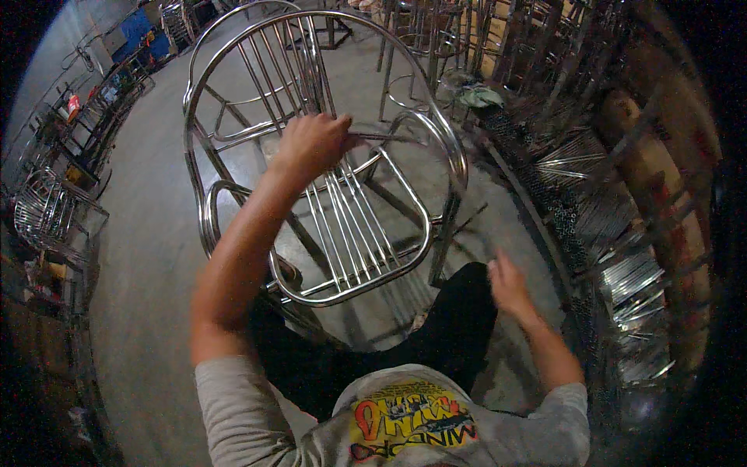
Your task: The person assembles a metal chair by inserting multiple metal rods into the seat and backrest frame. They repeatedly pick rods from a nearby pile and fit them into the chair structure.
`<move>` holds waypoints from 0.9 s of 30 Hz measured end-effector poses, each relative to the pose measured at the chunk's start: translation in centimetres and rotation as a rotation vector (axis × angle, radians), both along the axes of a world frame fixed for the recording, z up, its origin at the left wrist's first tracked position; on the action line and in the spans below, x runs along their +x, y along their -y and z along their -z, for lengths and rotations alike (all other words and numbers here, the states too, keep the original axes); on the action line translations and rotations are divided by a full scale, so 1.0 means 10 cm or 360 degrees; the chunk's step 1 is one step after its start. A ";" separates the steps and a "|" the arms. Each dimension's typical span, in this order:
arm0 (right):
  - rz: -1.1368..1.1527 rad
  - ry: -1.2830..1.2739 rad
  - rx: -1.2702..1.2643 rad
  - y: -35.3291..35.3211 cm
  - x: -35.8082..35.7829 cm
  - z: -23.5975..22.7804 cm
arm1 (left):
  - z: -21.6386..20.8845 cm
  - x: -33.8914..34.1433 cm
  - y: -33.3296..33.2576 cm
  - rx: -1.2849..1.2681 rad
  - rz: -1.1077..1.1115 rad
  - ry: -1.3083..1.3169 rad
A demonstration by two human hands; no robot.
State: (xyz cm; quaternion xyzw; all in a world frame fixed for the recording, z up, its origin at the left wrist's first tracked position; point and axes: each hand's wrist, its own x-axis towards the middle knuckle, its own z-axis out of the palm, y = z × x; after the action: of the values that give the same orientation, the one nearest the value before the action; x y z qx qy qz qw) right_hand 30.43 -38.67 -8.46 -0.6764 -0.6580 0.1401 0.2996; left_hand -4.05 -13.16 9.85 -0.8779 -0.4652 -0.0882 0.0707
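A shiny metal tube chair frame (pixel 426 226) stands in front of me, with a rounded hoop back and several thin rods running down its back and seat. My left hand (pixel 315 144) is over the frame where the back meets the seat. Its fingers are curled closed, and a thin, blurred bar reaches out to the right beside them. Whether that bar is in the fist or belongs to the chair, I cannot tell. Away from the chair, my right hand (pixel 507 286) is beside my right knee, slightly blurred, its fingers stretched out and nothing seen in them.
Bundles of metal rods (pixel 634 284) and cut tube pieces lie along the right side. Upright metal frames (pixel 436 39) crowd the back right. Another shiny tube chair (pixel 50 210) is at the left, near cluttered shelving. A greenish cloth (pixel 478 96) rests on the right-hand pile.
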 end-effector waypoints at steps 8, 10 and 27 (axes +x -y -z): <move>-0.0067 -0.1875 -0.1478 -0.11 -0.86 -0.14 | 1.00 0.52 -0.83 0.0563 -0.0023 0.0318; -0.0055 -0.1909 -0.1535 -0.29 -0.88 -0.17 | 1.23 0.49 -1.09 0.0664 -0.0018 0.0317; -0.0129 -0.1941 -0.1459 -1.35 -0.82 0.03 | 1.67 0.44 -2.16 0.0766 -0.0131 0.0357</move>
State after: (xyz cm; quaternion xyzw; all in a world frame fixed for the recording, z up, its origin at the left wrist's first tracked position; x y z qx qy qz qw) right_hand 22.25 -25.14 -8.80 -0.5113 -0.2765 0.7588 0.2937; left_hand 0.39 8.47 -6.86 -0.8010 -0.4710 -0.2899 0.2290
